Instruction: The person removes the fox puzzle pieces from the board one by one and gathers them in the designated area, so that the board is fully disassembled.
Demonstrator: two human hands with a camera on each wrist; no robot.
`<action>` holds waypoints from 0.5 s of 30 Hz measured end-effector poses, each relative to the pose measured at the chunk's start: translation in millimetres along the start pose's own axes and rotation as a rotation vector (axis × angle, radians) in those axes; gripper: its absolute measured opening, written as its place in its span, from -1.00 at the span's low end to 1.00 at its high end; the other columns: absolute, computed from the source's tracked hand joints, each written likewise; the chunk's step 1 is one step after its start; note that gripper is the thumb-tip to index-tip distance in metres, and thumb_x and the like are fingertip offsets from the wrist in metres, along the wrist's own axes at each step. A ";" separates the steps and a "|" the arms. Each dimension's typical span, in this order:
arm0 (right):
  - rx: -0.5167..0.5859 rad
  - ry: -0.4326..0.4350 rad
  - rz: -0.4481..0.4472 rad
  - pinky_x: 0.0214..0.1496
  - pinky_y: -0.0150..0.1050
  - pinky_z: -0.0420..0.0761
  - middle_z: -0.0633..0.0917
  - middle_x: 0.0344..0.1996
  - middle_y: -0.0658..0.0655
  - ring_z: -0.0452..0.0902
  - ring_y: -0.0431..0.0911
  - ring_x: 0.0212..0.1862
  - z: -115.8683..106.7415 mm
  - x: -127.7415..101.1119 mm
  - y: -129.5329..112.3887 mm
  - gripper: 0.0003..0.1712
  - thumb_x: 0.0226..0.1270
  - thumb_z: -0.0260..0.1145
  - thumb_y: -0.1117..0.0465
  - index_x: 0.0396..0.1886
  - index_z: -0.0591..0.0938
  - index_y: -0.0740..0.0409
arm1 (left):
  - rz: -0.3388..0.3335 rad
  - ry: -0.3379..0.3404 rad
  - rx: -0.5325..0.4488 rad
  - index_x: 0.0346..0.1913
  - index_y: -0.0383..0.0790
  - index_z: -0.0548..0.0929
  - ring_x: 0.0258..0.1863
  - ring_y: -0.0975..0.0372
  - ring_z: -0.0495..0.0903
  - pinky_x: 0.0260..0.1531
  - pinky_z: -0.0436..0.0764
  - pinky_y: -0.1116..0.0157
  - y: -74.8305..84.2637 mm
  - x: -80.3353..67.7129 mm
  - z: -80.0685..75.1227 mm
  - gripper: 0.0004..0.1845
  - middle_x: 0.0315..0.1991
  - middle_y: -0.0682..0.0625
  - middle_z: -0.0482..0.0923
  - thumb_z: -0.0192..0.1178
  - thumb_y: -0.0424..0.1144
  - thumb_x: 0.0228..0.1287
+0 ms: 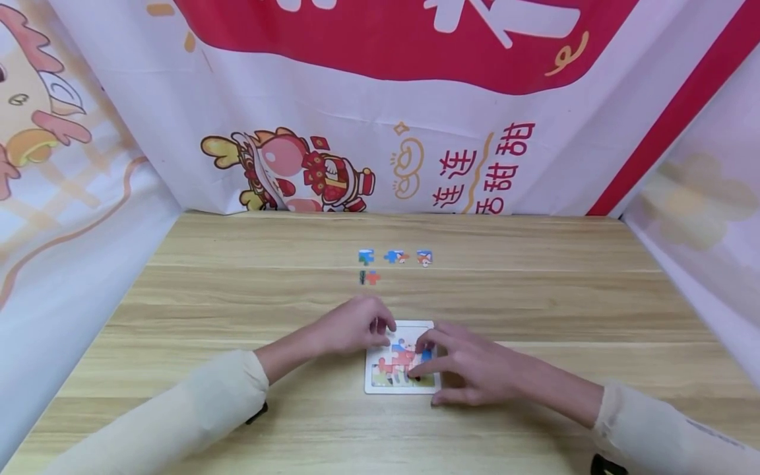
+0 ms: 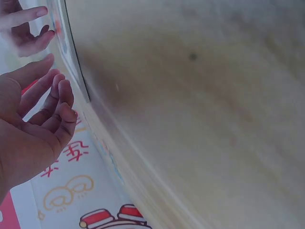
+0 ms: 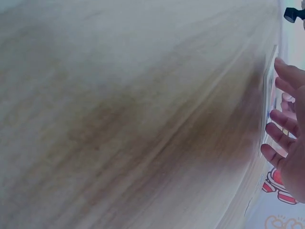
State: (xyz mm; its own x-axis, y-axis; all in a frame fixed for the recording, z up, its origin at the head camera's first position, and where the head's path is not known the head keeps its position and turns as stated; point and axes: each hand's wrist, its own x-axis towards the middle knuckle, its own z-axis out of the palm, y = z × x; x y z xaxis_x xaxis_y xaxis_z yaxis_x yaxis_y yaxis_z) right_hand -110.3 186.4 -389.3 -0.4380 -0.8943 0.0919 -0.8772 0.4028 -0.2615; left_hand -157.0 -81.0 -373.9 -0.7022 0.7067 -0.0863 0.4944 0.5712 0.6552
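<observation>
1. Your left hand (image 1: 356,326) rests at the top left corner of the puzzle board (image 1: 400,359), fingers loosely curled, their tips touching the board and gripping nothing.
2. Your right hand (image 1: 469,369) lies over the board's right side, fingers spread and nearly straight, pressing on the puzzle pieces (image 1: 399,361) already set in it.
3. The board lies flat near the worktop's (image 1: 237,297) front edge, about midway between its left and right edges.
4. Four loose pieces (image 1: 392,262) lie farther back toward the rear edge, well apart from the board: three in a row, one just below the leftmost.
</observation>
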 end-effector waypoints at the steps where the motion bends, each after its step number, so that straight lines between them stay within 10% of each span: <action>1: -0.012 0.003 -0.010 0.24 -0.06 0.54 0.55 0.22 0.03 0.41 -0.09 0.18 0.5 -1.1 -0.2 -0.50 0.41 0.36 -0.25 0.26 0.69 -0.26 | 0.004 -0.002 -0.001 -0.09 -0.34 0.79 -0.38 0.29 0.51 -0.33 0.57 0.39 0.4 0.7 1.8 -0.83 -0.41 0.10 0.60 0.42 -0.41 0.27; 15: -0.009 -0.002 0.008 0.33 0.05 0.49 0.49 0.32 0.09 0.34 -0.07 0.29 2.5 -5.1 -1.5 -0.41 0.37 0.34 -0.34 0.30 0.66 -0.26 | 0.007 -0.086 0.037 0.00 -0.29 0.80 -0.34 0.29 0.49 -0.30 0.54 0.37 6.8 7.6 12.6 -0.62 -0.32 0.06 0.61 0.59 -0.29 0.10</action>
State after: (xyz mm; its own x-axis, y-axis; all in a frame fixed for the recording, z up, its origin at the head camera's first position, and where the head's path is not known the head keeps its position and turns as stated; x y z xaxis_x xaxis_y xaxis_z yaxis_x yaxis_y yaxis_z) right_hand -106.3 189.9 -391.7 -0.4443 -0.8915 0.0880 -0.8755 0.4113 -0.2539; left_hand -152.6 -66.5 -379.5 -0.6528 0.7432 -0.1465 0.5190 0.5797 0.6282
